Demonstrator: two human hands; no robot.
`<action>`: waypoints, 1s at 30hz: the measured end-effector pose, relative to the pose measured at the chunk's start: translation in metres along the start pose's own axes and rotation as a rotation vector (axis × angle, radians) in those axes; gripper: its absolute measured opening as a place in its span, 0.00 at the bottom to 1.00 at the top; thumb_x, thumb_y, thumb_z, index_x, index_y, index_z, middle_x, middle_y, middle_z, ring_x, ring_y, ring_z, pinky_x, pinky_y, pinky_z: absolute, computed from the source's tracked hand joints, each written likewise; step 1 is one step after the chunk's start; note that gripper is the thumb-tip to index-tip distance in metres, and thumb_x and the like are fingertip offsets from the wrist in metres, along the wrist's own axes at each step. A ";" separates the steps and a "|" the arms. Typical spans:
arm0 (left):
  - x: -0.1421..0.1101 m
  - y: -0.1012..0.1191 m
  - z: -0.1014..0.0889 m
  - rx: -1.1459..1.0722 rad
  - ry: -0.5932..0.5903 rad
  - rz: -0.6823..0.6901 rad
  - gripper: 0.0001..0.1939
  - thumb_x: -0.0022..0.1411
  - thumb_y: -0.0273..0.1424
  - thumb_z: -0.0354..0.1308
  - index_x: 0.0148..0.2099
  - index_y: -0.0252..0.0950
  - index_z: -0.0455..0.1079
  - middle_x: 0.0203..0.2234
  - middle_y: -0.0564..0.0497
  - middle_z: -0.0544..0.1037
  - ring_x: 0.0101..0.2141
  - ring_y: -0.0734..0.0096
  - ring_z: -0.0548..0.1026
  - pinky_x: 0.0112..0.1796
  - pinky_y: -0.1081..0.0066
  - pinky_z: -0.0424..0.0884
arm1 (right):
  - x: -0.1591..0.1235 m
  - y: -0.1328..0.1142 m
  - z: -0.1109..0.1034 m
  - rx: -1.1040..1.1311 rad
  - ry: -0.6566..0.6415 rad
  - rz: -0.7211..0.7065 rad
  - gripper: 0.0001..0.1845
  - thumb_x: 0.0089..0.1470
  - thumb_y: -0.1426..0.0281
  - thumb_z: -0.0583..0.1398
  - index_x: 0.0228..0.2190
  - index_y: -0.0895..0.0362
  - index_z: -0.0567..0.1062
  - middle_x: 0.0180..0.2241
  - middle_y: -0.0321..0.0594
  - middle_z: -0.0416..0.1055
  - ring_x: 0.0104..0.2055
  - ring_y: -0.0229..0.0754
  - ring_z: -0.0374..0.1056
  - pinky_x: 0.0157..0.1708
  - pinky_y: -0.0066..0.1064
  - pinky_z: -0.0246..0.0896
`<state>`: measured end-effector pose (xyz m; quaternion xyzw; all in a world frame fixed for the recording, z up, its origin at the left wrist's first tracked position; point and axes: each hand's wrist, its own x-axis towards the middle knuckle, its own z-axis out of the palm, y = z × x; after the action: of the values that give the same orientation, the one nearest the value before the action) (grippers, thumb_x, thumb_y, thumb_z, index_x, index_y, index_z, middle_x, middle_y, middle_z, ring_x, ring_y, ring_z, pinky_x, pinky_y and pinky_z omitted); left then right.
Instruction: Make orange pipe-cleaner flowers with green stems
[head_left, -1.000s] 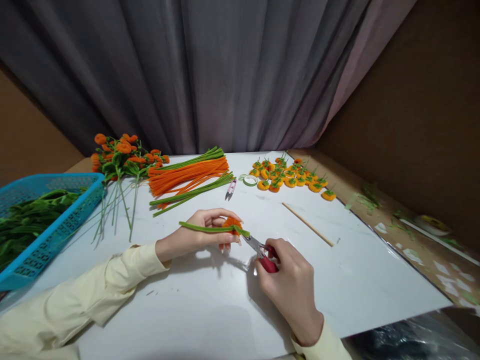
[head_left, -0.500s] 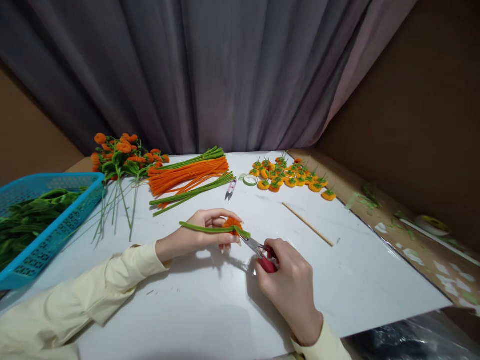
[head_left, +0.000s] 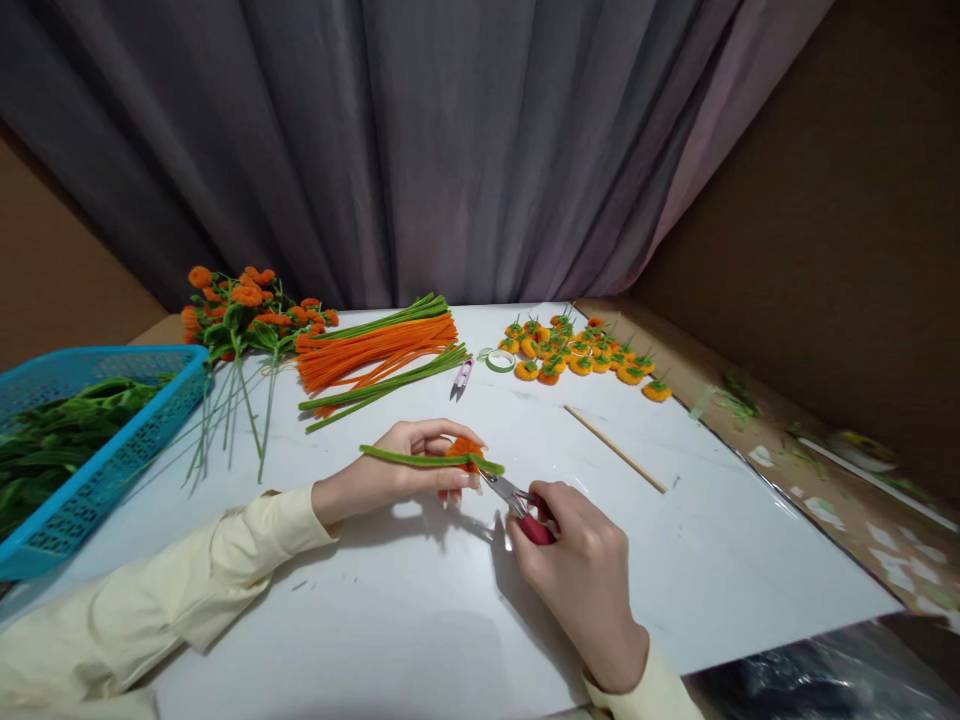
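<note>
Flower head [head_left: 465,450], orange, in left hand's [head_left: 379,483] fingers; green strip [head_left: 412,459] across it, both ends jutting, so apparently unfinished. Right hand [head_left: 589,560] grips red-handled pliers [head_left: 510,492], tips at head. Beyond: green-backed heads [head_left: 657,392], seemingly formed; orange strips [head_left: 375,350] unshaped.

I observe a white, faintly veined worktop [head_left: 405,620], smooth and glossy. The red-handled metal pliers [head_left: 508,490] have shiny, smooth jaws. Matt, fuzzy pile covers the round orange flower head [head_left: 463,452], the long green strip [head_left: 409,460] and the bundled orange strips [head_left: 375,350]. I further note smooth plastic in the blue perforated basket [head_left: 112,485], matt wood in the thin tan stick [head_left: 615,448], and folded cloth in the grey curtain [head_left: 450,150].
</note>
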<state>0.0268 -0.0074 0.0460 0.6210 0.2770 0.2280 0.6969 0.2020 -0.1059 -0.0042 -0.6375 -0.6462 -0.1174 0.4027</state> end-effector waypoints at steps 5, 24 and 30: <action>0.001 0.000 0.000 0.001 0.001 0.004 0.17 0.52 0.27 0.63 0.44 0.30 0.67 0.28 0.48 0.77 0.23 0.77 0.71 0.26 0.74 0.69 | -0.001 0.001 0.000 -0.003 0.008 -0.033 0.05 0.44 0.75 0.53 0.23 0.58 0.69 0.17 0.34 0.64 0.19 0.35 0.58 0.20 0.27 0.45; 0.000 0.000 0.001 -0.013 -0.010 0.020 0.16 0.52 0.26 0.63 0.44 0.30 0.68 0.28 0.48 0.77 0.23 0.78 0.71 0.26 0.75 0.68 | -0.002 0.000 -0.004 0.035 -0.009 -0.055 0.07 0.43 0.76 0.52 0.22 0.58 0.70 0.16 0.33 0.64 0.16 0.33 0.56 0.17 0.25 0.46; -0.001 0.000 0.000 -0.018 -0.016 0.019 0.16 0.53 0.26 0.63 0.44 0.30 0.68 0.28 0.48 0.77 0.23 0.77 0.71 0.26 0.75 0.69 | -0.001 0.000 -0.004 0.058 -0.033 -0.042 0.07 0.42 0.76 0.51 0.21 0.58 0.69 0.15 0.33 0.62 0.15 0.32 0.55 0.17 0.25 0.45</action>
<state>0.0264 -0.0082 0.0465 0.6192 0.2635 0.2323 0.7023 0.2031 -0.1098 -0.0022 -0.6138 -0.6690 -0.0965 0.4078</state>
